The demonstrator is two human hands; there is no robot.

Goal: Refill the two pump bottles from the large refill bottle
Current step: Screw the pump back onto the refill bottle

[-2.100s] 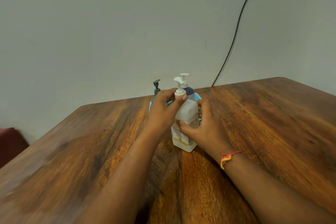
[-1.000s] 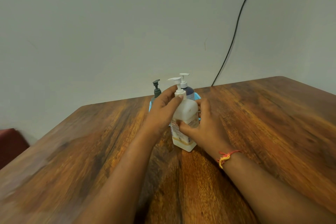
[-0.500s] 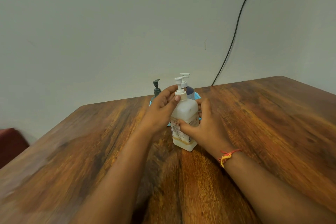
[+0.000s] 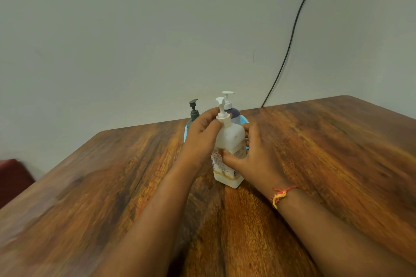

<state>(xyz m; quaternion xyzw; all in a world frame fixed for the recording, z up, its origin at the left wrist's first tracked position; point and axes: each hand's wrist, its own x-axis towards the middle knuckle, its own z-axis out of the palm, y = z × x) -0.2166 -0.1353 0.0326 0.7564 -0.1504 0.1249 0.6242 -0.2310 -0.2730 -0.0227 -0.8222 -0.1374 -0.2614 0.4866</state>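
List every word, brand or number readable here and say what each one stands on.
"BIOC": blue upright letters, seen twice on the paper label of the white plastic pump bottle; the letters after these are too blurred to read.
Orange and small dark lines on the same label: too blurred to read.
Grey pump bottle and dark blue pump bottle behind it: no text shows.
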